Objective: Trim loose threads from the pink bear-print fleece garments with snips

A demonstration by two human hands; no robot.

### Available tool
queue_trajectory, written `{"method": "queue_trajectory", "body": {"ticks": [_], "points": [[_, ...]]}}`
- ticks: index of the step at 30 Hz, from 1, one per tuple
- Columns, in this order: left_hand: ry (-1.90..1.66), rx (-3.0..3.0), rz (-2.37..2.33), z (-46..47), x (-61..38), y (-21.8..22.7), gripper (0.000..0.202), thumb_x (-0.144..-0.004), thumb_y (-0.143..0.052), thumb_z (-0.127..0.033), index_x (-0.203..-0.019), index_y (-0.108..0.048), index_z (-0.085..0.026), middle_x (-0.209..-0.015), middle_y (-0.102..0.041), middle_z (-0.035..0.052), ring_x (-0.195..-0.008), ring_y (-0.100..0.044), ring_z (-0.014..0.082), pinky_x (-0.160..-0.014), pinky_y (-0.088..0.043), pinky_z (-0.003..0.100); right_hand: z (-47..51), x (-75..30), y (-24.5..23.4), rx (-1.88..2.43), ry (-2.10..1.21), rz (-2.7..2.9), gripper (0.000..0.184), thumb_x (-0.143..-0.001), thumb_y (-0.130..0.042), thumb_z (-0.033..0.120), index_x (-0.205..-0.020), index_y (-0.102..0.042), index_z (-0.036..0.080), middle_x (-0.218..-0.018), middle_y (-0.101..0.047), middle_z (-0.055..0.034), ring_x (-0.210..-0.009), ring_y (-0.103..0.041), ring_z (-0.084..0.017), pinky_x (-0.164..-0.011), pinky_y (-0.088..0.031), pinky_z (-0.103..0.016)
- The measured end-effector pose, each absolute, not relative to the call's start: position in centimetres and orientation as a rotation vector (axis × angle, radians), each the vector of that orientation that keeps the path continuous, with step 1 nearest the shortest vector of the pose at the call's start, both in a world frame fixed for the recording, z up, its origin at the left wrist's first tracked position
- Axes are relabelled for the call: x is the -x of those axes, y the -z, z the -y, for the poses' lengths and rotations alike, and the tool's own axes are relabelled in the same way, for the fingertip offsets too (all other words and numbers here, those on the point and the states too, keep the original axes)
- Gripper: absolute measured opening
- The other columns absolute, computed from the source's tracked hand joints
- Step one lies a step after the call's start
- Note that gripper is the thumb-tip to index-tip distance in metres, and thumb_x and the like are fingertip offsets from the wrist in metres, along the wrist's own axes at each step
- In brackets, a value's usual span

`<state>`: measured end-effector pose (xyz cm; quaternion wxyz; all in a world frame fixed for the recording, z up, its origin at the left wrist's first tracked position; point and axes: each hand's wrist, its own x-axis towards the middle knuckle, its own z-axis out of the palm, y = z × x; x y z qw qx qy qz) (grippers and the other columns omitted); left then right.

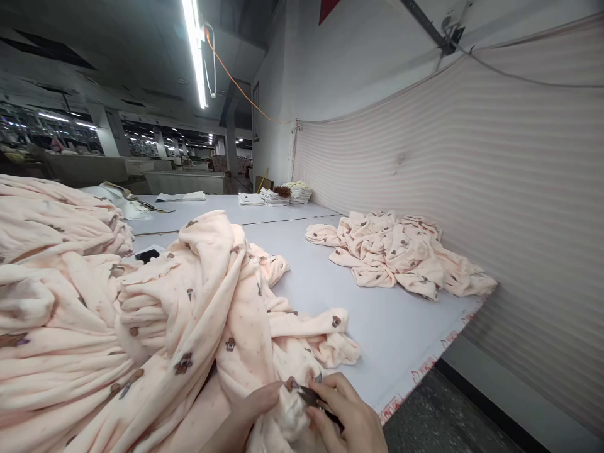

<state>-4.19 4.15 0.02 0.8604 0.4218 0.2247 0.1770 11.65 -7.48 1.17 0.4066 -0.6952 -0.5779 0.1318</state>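
A large heap of peach-pink fleece garments point(155, 314) with small brown bear prints covers the near left of a white table point(387, 327). At the bottom edge my left hand point(250, 409) pinches a fold of one garment. My right hand point(344, 415) is closed round a small dark metal tool point(314, 397), possibly snips, whose tip meets the cloth right beside my left fingers. Only part of each hand shows.
A second, smaller pile of the same garments point(401, 255) lies at the table's far right, beside a striped fabric-covered wall point(472, 176). Stacks of papers point(278, 195) sit at the far end. A dark phone-like object point(147, 255) lies by the heap. The floor point(448, 415) drops off right.
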Motion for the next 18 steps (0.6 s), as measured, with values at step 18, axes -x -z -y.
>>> {"method": "queue_trajectory", "body": {"ticks": [18], "points": [[-0.274, -1.983, -0.820, -6.6, 12.2, -2.7, 0.010, -0.063, -0.059, -0.017, -0.066, -0.066, -0.023, -0.065, -0.066, -0.0046, -0.069, -0.059, 0.0180, -0.063, -0.040, 0.020, 8.7, -15.0, 8.0, 2.051, -0.172, 1.551, 0.058, -0.065, -0.043, 0.002, -0.109, -0.062, 0.033, -0.089, -0.057, 0.0006, -0.076, -0.063, -0.015, -0.062, -0.046, -0.020]]}}
